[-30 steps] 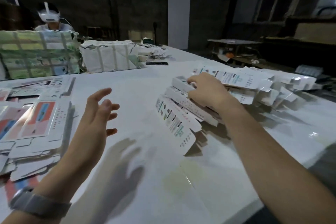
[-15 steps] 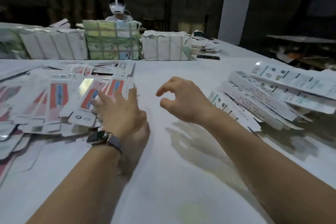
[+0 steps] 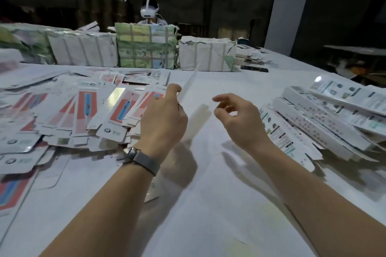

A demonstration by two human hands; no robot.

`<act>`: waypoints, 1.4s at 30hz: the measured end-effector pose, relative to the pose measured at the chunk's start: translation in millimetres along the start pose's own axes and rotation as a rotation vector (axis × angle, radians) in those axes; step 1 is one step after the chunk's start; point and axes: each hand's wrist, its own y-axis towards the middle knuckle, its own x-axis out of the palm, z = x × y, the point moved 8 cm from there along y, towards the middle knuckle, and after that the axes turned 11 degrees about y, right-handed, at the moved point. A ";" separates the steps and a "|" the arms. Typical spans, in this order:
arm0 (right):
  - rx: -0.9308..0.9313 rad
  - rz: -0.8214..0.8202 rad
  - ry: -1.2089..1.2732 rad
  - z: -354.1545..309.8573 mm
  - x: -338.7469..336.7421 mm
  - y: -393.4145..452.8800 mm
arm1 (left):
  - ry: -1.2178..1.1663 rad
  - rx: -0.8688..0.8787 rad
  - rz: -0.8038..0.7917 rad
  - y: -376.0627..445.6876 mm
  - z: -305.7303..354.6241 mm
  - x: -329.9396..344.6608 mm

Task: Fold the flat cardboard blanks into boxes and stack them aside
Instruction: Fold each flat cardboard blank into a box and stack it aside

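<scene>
My left hand point(image 3: 164, 115) pinches a flat white cardboard blank point(image 3: 196, 112) lifted edge-on above the white table point(image 3: 208, 204); the blank runs from near my wrist up towards the far side. My right hand point(image 3: 238, 117) hovers just right of the blank with fingers loosely curled, touching nothing. A wide heap of flat red-and-blue printed blanks point(image 3: 83, 110) lies to the left. A stack of folded white boxes point(image 3: 325, 119) lies to the right.
Wrapped bundles point(image 3: 146, 48) stand in a row along the table's far side, and a person wearing a white headset point(image 3: 149, 11) sits behind them. A dark phone point(image 3: 253, 68) lies at the far right of the table.
My left hand has taken one blank from the left heap and raised it over the table's middle. My right hand has come in beside it, away from the folded boxes.
</scene>
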 end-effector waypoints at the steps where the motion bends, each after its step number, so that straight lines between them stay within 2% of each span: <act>1: 0.046 0.028 0.049 5.1 -6.6 3.4 | -0.206 -0.055 -0.082 -0.6 1.6 5.2; 3: 0.143 0.071 0.128 14.9 -19.6 8.3 | -0.598 -0.184 -0.299 -8.6 9.2 22.1; 5: 0.180 0.129 0.164 16.3 -34.3 11.9 | -0.834 -0.249 -0.527 -20.9 20.6 37.5; 7: 0.148 0.211 0.131 11.0 -50.0 15.5 | -0.940 -0.209 -0.718 -30.5 33.5 44.7; 9: 0.108 0.256 0.050 6.2 -58.8 16.5 | -0.953 -0.151 -0.808 -35.5 39.5 47.5; 12: 0.122 0.201 0.173 6.7 -52.6 14.1 | -0.871 -0.036 -0.829 -39.6 47.4 43.7; 14: 0.111 0.105 0.308 3.5 -40.8 11.9 | -0.915 0.034 -0.834 -40.9 57.0 42.9; 17: 0.055 -0.032 0.322 -2.8 -29.1 10.0 | -1.120 0.010 -0.836 -45.7 65.5 36.7; 20: 0.075 -0.135 0.272 -4.0 -23.4 8.5 | -1.333 -0.005 -0.896 -51.1 74.4 31.4; 21: 0.096 -0.170 0.244 -3.1 -20.8 6.9 | -1.328 -0.019 -0.859 -45.9 79.2 27.1; 22: 0.116 -0.191 0.231 -2.6 -18.7 5.3 | -1.237 -0.057 -0.755 -34.9 75.8 27.1; 24: 0.084 -0.173 0.145 -5.2 -19.3 5.2 | -1.143 0.002 -0.570 -20.8 64.1 17.8; 25: 0.040 -0.140 0.044 -6.7 -22.2 6.9 | -1.146 0.027 -0.543 -18.6 61.5 18.6; 28: -0.036 -0.020 -0.134 -10.0 -32.5 10.1 | -1.061 -0.041 -0.711 -35.5 61.5 31.7; 31: -0.066 0.051 -0.028 -13.9 -37.7 9.8 | -1.055 0.008 -0.663 -42.4 61.7 25.6; 33: -0.017 0.024 0.097 -10.1 -36.5 10.8 | -1.076 0.035 -0.665 -36.6 77.1 22.0; 35: 0.027 0.016 0.124 -5.9 -38.9 13.5 | -1.051 0.214 -0.605 -42.3 85.3 18.6; 37: 0.074 0.000 0.145 -1.4 -41.9 16.3 | -0.980 0.208 -0.527 -37.2 93.4 16.0; 39: 0.078 -0.025 0.113 -2.1 -45.1 18.3 | -1.037 0.210 -0.607 -42.9 105.3 23.9; 42: 0.049 -0.083 0.020 -7.3 -49.3 21.4 | -1.118 0.057 -0.666 -43.6 94.5 29.8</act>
